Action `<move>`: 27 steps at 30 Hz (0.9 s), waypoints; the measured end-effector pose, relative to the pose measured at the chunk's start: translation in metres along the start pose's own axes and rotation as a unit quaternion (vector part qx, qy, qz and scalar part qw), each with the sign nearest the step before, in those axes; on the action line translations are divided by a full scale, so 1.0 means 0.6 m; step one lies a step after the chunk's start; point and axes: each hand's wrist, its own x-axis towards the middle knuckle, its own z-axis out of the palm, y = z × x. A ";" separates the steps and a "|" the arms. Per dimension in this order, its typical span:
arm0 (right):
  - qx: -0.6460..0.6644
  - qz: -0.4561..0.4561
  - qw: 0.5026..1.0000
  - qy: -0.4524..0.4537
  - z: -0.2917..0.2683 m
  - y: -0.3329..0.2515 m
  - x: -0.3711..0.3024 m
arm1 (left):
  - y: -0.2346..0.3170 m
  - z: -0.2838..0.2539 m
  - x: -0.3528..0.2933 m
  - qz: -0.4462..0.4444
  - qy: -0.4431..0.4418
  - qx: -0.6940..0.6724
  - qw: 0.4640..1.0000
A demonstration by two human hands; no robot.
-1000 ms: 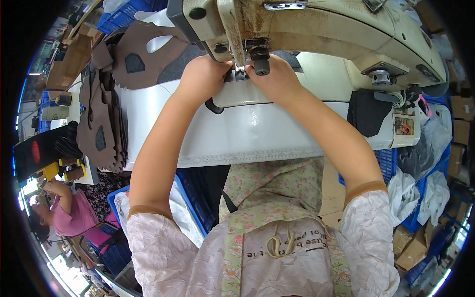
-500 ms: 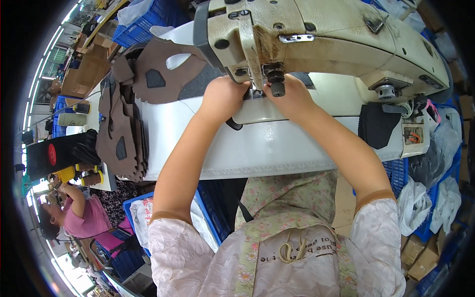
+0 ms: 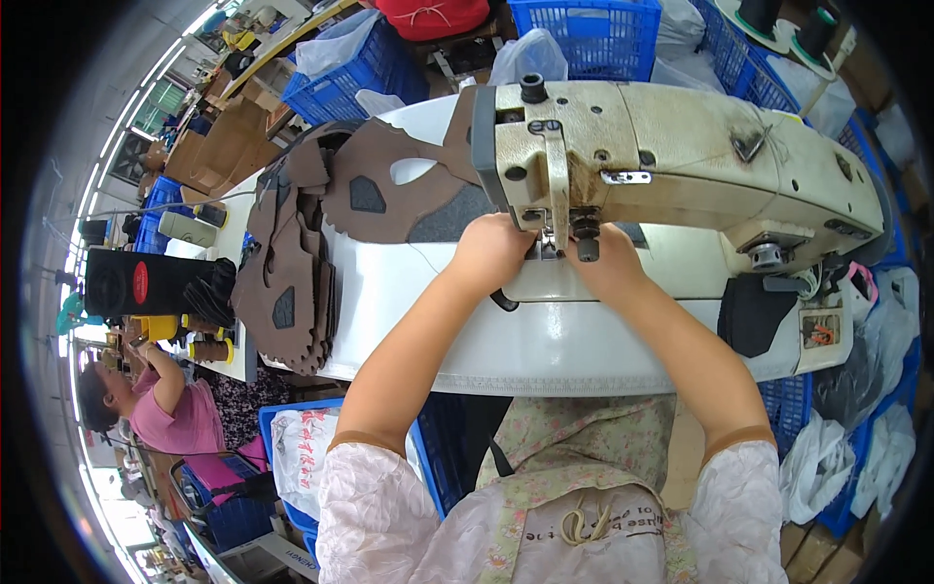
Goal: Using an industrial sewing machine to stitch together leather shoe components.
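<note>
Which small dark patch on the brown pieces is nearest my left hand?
The upper dark patch, on the brown piece reaching toward the sewing machine; the lower dark patch, on the brown stack, lies farther from your left hand.

The left forearm [image 3: 413, 350] and right forearm [image 3: 696, 341] are slanting forward and inward. The left hand [image 3: 494, 251] and right hand [image 3: 608, 261] are sitting near each other, apart, their backs facing up; the fingertips are mostly hiding from view.
</note>
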 end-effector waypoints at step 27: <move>0.115 0.100 0.986 0.070 0.004 -0.015 0.007 | -0.004 0.006 -0.005 -0.005 -0.015 0.003 1.000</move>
